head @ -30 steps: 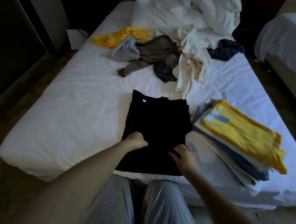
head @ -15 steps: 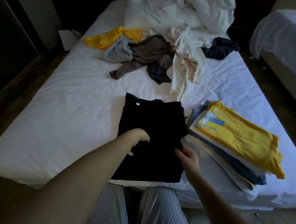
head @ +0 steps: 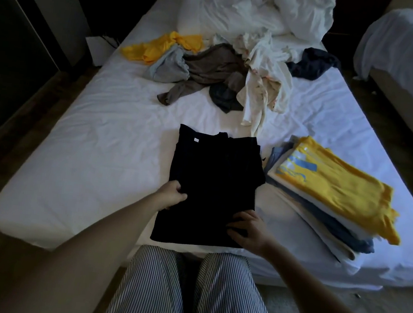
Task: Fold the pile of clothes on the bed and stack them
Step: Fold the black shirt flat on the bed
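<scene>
A black shirt, partly folded into a long rectangle, lies flat on the white bed right in front of me. My left hand pinches its left edge about halfway down. My right hand grips the cloth near the lower right corner. To the right lies a stack of folded clothes with a yellow shirt on top. Farther back sits the unfolded pile: yellow, grey, brown, dark and cream garments tangled together.
A crumpled white duvet fills the head of the bed. A dark blue garment lies at the pile's right. A second bed stands at the right, across a strip of floor. Dark wall and floor run along the left.
My left hand has shifted from the shirt's middle out to its left edge. My right hand has slid down toward the lower right part. The shirt itself has hardly moved.
</scene>
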Demonstrator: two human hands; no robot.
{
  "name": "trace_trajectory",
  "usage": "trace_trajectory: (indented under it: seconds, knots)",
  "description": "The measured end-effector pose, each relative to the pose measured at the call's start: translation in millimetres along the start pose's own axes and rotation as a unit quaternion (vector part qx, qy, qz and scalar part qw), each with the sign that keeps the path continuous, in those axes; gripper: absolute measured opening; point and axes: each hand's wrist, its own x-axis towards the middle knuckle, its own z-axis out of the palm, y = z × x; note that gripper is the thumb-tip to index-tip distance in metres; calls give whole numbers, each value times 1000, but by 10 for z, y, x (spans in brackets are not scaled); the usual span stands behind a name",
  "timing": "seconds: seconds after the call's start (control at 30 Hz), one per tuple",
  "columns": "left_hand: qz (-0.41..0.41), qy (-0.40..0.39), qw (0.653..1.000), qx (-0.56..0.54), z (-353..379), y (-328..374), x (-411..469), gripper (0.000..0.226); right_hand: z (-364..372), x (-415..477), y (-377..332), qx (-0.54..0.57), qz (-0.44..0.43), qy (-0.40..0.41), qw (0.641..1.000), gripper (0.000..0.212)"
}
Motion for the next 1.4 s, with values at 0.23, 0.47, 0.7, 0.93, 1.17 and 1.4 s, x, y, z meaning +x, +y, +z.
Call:
trace_trajectory:
  seconds: [0.23, 0.47, 0.7, 0.93, 1.17, 1.4]
  knots:
    - [-46, 148, 988, 29, 50, -140, -135, 74, -22, -8, -164, 232, 351, 173, 891, 23]
    - [-111, -44, 979, -164, -7, -392, -388, 59, -160, 0, -286, 458, 501, -1, 734, 22]
    - [-50, -149, 951, -267, -188, -468, -499, 49, -551, 24, -282, 534, 463, -50, 706, 20]
    - [-67, -178, 938, -290, -388, -502, -576, 29, -877, -62, -373, 464, 440, -224, 735, 24]
    - [-80, -60, 886, -454, -532, -146, -398, 10, -1130, 362, -369, 571, 469, -85, 668, 28]
    - [-55, -3, 750, -659, -795, 469, 59, 17, -1282, 967, -191, 651, 442, 44, 616, 27]
